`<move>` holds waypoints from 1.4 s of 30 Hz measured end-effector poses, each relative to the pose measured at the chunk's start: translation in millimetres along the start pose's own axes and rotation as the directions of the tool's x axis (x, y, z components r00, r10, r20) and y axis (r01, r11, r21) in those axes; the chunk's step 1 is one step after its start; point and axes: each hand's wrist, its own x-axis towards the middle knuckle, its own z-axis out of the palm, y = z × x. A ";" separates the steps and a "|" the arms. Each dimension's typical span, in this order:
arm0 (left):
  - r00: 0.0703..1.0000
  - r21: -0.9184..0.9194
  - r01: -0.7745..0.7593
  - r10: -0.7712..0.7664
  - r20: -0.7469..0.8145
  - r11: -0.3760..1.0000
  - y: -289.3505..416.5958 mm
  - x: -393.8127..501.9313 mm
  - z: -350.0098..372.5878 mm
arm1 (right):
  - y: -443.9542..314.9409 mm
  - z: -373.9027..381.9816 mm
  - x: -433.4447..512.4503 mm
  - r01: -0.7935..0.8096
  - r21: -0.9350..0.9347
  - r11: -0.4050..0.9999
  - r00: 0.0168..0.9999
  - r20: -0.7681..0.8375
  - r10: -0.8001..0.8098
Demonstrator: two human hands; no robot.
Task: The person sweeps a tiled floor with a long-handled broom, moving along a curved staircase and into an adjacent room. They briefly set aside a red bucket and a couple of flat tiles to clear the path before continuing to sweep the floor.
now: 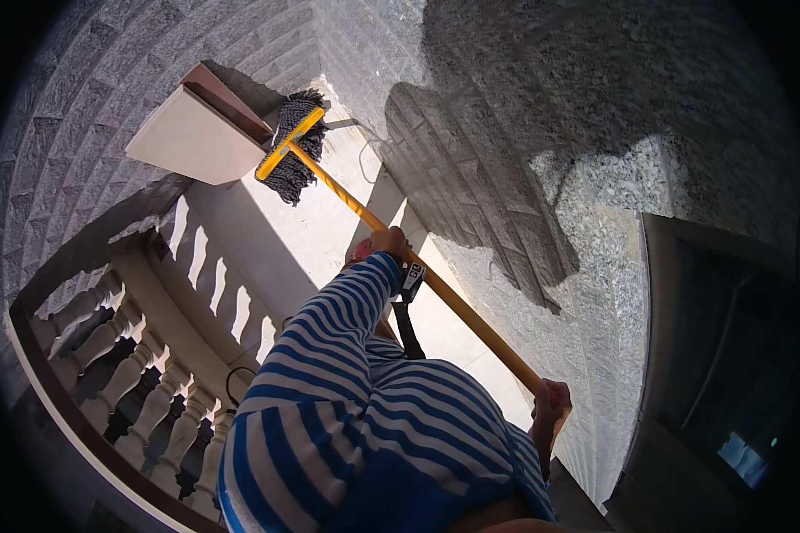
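Note:
A string mop (290,148) with a yellow crossbar and dark grey strands rests on the pale tiled floor (277,226) in the far corner. Its long yellow handle (470,313) slants across the view towards me. My left hand (390,241) is wrapped around the handle near its middle. At the upper end, my right hand (551,410) grips the handle close to the right wall. A black strap (409,326) hangs just below my left wrist. Part of a red item (361,250) shows behind my left hand, too hidden to identify.
A cream box-like object (197,136) with a brown side stands beside the mop head, near the rough stone wall (100,106). To the left runs a balustrade (173,393) with turned balusters. A granite-clad wall (613,280) and a dark glazed opening (713,346) bound the right side.

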 end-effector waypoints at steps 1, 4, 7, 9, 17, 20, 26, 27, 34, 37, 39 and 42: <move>0.999 0.002 0.007 -0.007 0.034 1.000 -19.8 -7.5 4.3 | 7.2 -12.8 -13.2 -0.090 0.015 0.996 0.996 -0.013 0.090; 0.936 -0.645 0.352 -0.229 0.269 0.678 -74.1 -46.7 27.1 | 33.0 -46.2 -32.1 -0.123 0.093 0.988 0.975 -0.172 0.137; 0.871 -0.544 0.483 -0.441 0.216 0.686 -77.0 -88.2 79.1 | 66.5 -97.9 -44.1 -0.112 -0.054 0.992 0.943 -0.320 0.089; 0.835 -0.484 0.548 -0.482 0.265 0.683 -81.4 -123.2 90.8 | 100.2 -117.0 -38.8 0.224 -0.619 0.753 0.781 -0.348 -0.519; 0.926 -0.640 0.367 -0.332 0.181 0.675 -17.8 -89.1 68.1 | 155.3 -78.5 17.3 0.088 0.177 0.980 0.818 -0.575 0.030; 0.956 -0.737 0.289 -0.223 0.189 0.611 15.0 -49.6 58.3 | 120.3 -34.6 44.8 0.244 0.225 0.943 0.894 -0.430 -0.128; 0.996 -0.750 0.061 -0.084 0.006 0.659 56.2 35.3 24.4 | 38.5 47.5 58.6 -0.060 0.262 0.963 0.998 0.021 0.057; 0.996 -0.629 0.027 -0.074 -0.048 0.777 56.0 44.6 20.6 | 31.0 51.0 54.8 -0.094 0.235 0.967 0.995 0.065 0.081; 0.971 -0.118 0.097 -0.120 -0.207 0.988 7.4 33.9 3.8 | 50.4 54.0 -7.2 -0.243 -0.007 0.970 0.962 0.130 0.242; 0.981 -0.056 0.052 -0.062 -0.186 0.997 -26.1 7.0 6.4 | 77.2 33.4 -32.1 -0.100 -0.152 0.983 0.981 0.152 0.123; 0.985 -0.016 0.115 -0.117 -0.130 0.993 -51.9 -10.6 17.3 | 97.1 7.6 -43.4 -0.289 -0.210 0.934 0.946 0.084 0.312; 0.959 -0.056 0.230 -0.237 -0.157 0.971 -107.0 -48.1 47.9 | 134.6 -37.3 -62.7 -0.415 -0.307 0.856 0.905 -0.040 0.424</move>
